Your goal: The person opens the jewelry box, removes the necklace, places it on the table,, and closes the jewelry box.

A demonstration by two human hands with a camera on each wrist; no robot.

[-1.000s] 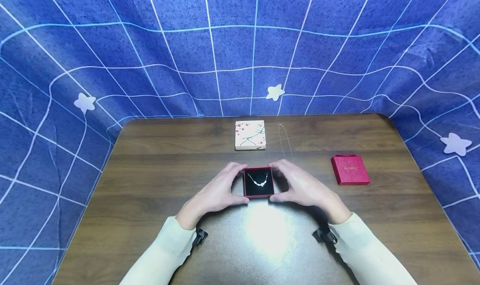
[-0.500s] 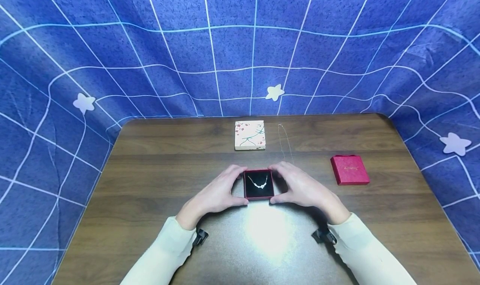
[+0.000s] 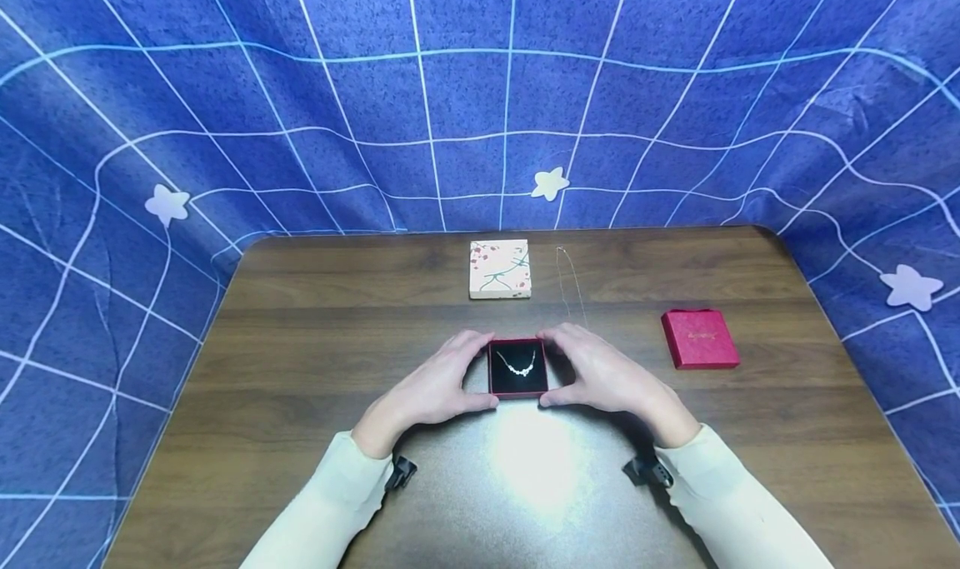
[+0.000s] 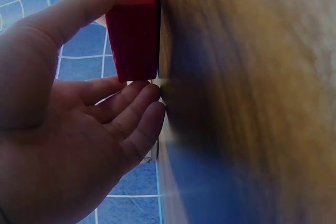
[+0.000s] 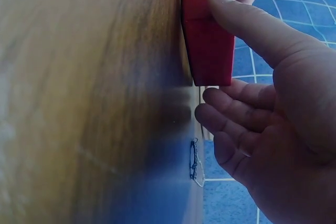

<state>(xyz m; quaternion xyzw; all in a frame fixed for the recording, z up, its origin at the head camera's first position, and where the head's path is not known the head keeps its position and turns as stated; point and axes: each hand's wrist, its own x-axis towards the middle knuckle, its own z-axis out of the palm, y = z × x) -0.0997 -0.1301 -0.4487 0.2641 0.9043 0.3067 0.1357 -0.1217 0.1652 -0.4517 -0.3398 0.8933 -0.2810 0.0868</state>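
Note:
A small open red jewellery box (image 3: 518, 396) sits on the wooden table in front of the person, lined in black. Inside it lies a silver necklace (image 3: 522, 372) with a beaded centre. The left hand (image 3: 441, 383) grips the box's left side, thumb at the near corner and fingers at the far one. Mirroring this, the right hand (image 3: 603, 375) holds the right side. In the left wrist view, the thumb presses the red wall (image 4: 135, 40) while the other fingers curve behind it. The right wrist view has the right thumb on the box's near face too.
Beyond the hands stands a white box with a floral print (image 3: 500, 269). A thin chain (image 3: 577, 286) lies to its right, just past the right hand. Farther right is a red box lid (image 3: 702, 341) with gold lettering. A blue gridded cloth (image 3: 465, 94) hangs behind the table.
Over the first half second, both hands shifted the jewellery box slightly toward the person. Since then the hands and the box have stayed put.

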